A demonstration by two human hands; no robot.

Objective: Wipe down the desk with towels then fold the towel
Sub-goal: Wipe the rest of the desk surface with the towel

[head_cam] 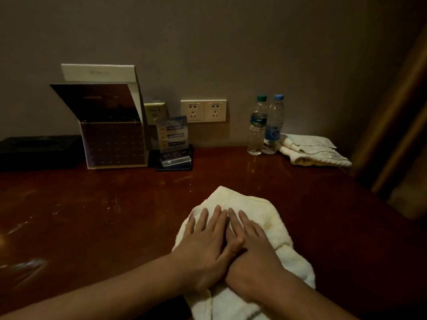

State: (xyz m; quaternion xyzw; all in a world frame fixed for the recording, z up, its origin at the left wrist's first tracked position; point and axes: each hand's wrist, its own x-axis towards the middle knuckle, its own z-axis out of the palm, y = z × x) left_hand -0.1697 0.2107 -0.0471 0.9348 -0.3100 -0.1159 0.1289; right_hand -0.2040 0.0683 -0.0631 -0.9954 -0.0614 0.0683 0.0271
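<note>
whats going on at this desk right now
A person presses both hands flat on a white towel lying on the dark wooden desk. The left hand partly overlaps the right hand, which looks like wiping. The towel is loosely bunched and not yet neatly folded. A second towel lies at the far right, beside two water bottles standing by the wall.

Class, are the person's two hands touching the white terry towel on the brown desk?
Touching. Head view: left hand and right hand lie flat on the white terry towel.
</note>
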